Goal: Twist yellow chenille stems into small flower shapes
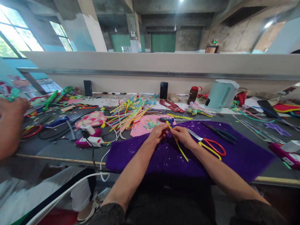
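Note:
A yellow fuzzy stem (181, 148) is pinched between my two hands over a purple cloth (140, 153), its long end hanging down toward the front. My left hand (159, 132) is closed on its upper part, with the fingertips bent around it. On the right, my right hand (181, 134) grips the same stem between thumb and fingers. Scissors with one red and one yellow handle (214, 147) lie just right of my right hand. Behind my hands, small teal pieces (150, 124) rest on a pink sheet (138, 128), beside a blue-handled tool (170, 120).
Pliers (222, 132) lie on the cloth. Colourful stems (126, 115), a phone (163, 90), a brown bottle (193, 94) and a mint kettle (221, 95) stand or lie behind. Left are a power strip (87, 140) and a co-worker's arm (10, 128).

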`<state>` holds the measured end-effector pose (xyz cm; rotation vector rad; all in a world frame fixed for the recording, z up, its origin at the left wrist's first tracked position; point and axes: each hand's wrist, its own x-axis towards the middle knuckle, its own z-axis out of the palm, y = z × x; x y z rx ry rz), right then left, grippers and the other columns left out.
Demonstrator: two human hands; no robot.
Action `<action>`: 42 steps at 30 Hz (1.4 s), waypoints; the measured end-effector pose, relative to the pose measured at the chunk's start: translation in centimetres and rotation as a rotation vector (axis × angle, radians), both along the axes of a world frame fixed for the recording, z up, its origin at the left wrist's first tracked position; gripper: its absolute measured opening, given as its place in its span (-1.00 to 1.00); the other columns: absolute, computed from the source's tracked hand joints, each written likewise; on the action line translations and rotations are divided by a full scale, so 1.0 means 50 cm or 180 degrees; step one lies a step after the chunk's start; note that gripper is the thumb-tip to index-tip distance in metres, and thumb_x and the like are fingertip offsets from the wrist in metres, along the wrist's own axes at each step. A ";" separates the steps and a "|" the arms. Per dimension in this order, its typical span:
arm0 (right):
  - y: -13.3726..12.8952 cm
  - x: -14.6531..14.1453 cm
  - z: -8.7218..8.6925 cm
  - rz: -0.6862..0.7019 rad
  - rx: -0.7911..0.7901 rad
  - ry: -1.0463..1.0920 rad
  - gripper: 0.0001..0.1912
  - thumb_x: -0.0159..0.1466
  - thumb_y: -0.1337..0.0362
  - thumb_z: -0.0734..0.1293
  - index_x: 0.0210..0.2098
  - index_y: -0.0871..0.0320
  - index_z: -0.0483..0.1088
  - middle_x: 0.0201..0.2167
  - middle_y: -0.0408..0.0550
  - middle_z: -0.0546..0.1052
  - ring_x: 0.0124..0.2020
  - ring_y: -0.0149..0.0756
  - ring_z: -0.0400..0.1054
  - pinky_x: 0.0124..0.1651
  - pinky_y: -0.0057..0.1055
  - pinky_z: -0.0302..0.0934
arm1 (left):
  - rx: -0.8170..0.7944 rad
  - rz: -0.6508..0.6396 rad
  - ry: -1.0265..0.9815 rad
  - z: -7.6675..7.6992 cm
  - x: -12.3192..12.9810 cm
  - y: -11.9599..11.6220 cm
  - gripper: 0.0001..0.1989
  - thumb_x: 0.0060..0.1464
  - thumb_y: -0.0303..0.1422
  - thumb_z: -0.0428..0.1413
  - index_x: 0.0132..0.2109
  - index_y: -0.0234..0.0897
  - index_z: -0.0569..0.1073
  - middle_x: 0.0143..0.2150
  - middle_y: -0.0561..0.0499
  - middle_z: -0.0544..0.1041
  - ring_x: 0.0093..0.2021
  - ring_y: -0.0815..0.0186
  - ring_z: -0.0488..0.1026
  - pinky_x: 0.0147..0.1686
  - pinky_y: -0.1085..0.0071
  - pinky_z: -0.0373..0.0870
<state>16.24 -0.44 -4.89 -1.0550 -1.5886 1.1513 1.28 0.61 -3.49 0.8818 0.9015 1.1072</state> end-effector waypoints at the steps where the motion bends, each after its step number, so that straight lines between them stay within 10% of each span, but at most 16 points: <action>1: 0.000 0.000 -0.001 0.0008 0.0036 -0.0033 -0.70 0.03 0.06 0.28 -0.55 0.20 0.26 -0.72 -0.26 0.21 -0.71 -0.54 0.04 -0.66 -0.56 -0.06 | 0.0032 -0.0033 0.0043 -0.003 0.001 0.000 -0.68 -0.25 -0.26 0.23 -0.29 -0.35 0.48 -0.45 0.02 0.46 -0.65 0.57 0.27 -0.75 0.64 0.01; 16: -0.011 0.005 0.016 0.0602 -0.0459 0.0003 -0.72 0.03 0.10 0.31 -0.58 0.22 0.32 -0.73 -0.24 0.27 -0.72 -0.56 0.05 -0.66 -0.56 -0.10 | -0.0045 0.0514 -0.0297 0.012 -0.034 0.022 -0.84 -0.18 -0.36 0.19 -0.44 -0.38 0.42 -0.57 0.10 0.38 -0.69 0.60 0.19 -0.77 0.67 -0.03; 42: -0.006 0.003 0.026 0.0399 -0.0718 0.0659 -0.82 -0.03 0.21 0.33 -0.56 0.22 0.32 -0.70 -0.22 0.32 -0.74 -0.58 0.05 -0.68 -0.56 -0.14 | 0.0416 -0.0009 0.0464 -0.001 -0.007 0.001 -0.69 -0.29 -0.22 0.24 -0.42 -0.34 0.41 -0.60 0.11 0.35 -0.65 0.54 0.23 -0.69 0.59 -0.02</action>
